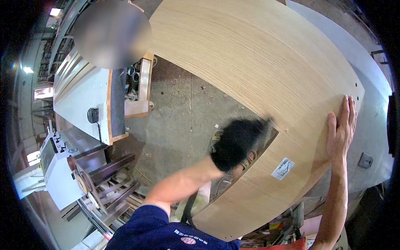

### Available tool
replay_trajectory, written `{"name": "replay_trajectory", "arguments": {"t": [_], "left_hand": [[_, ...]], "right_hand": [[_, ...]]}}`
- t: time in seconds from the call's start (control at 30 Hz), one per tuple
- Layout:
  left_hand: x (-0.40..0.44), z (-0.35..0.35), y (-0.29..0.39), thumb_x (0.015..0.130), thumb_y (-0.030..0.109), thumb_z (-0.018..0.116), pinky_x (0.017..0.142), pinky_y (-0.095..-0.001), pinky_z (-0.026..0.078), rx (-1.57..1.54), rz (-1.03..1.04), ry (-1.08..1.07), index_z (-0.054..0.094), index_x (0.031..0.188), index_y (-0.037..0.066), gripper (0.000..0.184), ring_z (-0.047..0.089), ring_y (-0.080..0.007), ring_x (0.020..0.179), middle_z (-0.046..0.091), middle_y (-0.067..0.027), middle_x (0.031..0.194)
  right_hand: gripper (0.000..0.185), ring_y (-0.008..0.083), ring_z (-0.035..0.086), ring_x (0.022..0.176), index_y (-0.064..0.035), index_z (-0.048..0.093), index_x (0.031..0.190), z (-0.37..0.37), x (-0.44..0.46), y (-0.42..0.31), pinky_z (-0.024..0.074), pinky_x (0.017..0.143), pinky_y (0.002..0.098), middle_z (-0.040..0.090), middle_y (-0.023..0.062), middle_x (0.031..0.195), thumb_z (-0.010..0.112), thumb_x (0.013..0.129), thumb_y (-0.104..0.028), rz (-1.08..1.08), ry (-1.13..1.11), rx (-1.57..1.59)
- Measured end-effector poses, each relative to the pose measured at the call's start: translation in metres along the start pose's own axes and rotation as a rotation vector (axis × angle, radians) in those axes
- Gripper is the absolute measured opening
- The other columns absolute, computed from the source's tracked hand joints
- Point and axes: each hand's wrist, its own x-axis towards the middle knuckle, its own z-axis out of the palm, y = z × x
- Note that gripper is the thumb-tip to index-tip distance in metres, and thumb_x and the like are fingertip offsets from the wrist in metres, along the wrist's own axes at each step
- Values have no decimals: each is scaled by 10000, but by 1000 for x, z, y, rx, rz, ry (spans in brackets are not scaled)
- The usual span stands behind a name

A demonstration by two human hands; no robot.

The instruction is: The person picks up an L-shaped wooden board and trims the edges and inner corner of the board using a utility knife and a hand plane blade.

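A pale wood-grain panel [233, 54] with a rectangular notch in its near edge lies in front of me. My left hand [235, 141], in a black glove, is at the notch's inner corner. Its fingers look closed around a small dark tool [268, 121], too smeared by motion to name. My right hand [342, 131] is bare and lies flat on the panel's right part, fingers stretched out. A white label [283, 168] with a printed drawing is stuck on the panel between the notch and my right forearm.
Under the panel is a grey work surface [371, 137]. To the left stand a white-topped bench [85, 106] with a black switch box [93, 115] and a machine with a white housing [68, 171]. A blurred round patch covers the upper left. Concrete floor [179, 104] shows between.
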Motion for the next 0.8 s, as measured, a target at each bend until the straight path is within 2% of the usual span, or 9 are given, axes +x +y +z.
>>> {"name": "replay_trajectory", "arguments": {"t": [0.03, 0.1, 0.13, 0.23, 0.27, 0.47, 0.53, 0.73, 0.8], "left_hand": [[-1, 5, 23, 771, 30, 635, 585, -413, 491, 21, 123, -13, 580, 1365, 34, 597, 588, -276, 661, 624, -122, 759], [6, -6, 8, 783, 54, 645, 570, -406, 482, -84, -14, -55, 586, 1361, 39, 581, 576, -275, 648, 610, -90, 731], [5, -9, -5, 788, 65, 643, 563, -408, 468, -63, 21, 93, 593, 1355, 42, 569, 573, -281, 642, 602, -85, 726], [16, -38, -21, 840, 50, 599, 606, -415, 499, -8, -89, 151, 545, 1396, 23, 559, 611, -313, 711, 652, -136, 887], [15, -40, -15, 869, 62, 588, 601, -422, 506, -49, -66, -19, 552, 1382, 18, 516, 606, -314, 694, 643, -142, 854], [18, -19, 23, 808, 36, 612, 526, -398, 524, -142, -50, -224, 490, 1462, 106, 668, 655, -297, 678, 653, -163, 1003], [13, -32, -5, 878, 13, 563, 578, -395, 542, -15, -100, -91, 522, 1407, 40, 531, 659, -287, 700, 635, -153, 942], [19, -53, -68, 893, 33, 550, 632, -395, 552, -57, -155, 274, 524, 1414, 51, 522, 660, -308, 784, 636, -157, 913], [10, -30, -6, 882, 23, 531, 681, -405, 562, -87, -97, -197, 485, 1459, 64, 580, 668, -308, 856, 647, -168, 976]], "right_hand": [[612, 338, 280, 1485, -69, 397, 1507, 2, -1, 3, 211, 1216, 454, 348, 168, 1579, 542, 964, -312, -5, 2, -14], [610, 339, 282, 1484, -68, 401, 1504, -1, -1, 4, 215, 1213, 455, 349, 170, 1578, 545, 963, -311, -6, 4, -14], [609, 337, 283, 1484, -69, 402, 1504, -4, 0, 0, 217, 1212, 456, 350, 170, 1577, 548, 962, -308, -3, 7, 3], [609, 332, 286, 1483, -69, 405, 1503, -2, -2, -1, 218, 1211, 456, 351, 168, 1577, 559, 957, -291, 0, 2, 14], [609, 330, 287, 1483, -69, 405, 1503, -2, 0, 1, 218, 1211, 456, 352, 167, 1577, 563, 955, -284, -1, 13, 3], [613, 326, 290, 1483, -68, 408, 1503, -1, 0, 2, 216, 1213, 448, 360, 163, 1574, 571, 947, -269, 7, 8, 11], [612, 322, 289, 1484, -70, 409, 1503, -2, -1, 1, 214, 1215, 450, 364, 162, 1572, 570, 947, -269, 0, 8, 35], [618, 314, 288, 1485, -67, 408, 1504, -2, 1, 1, 199, 1223, 449, 368, 166, 1568, 568, 944, -275, -6, 26, 26], [625, 312, 289, 1485, -66, 405, 1505, 0, 1, 3, 195, 1226, 448, 366, 168, 1568, 571, 941, -280, -20, 25, 7]]}}
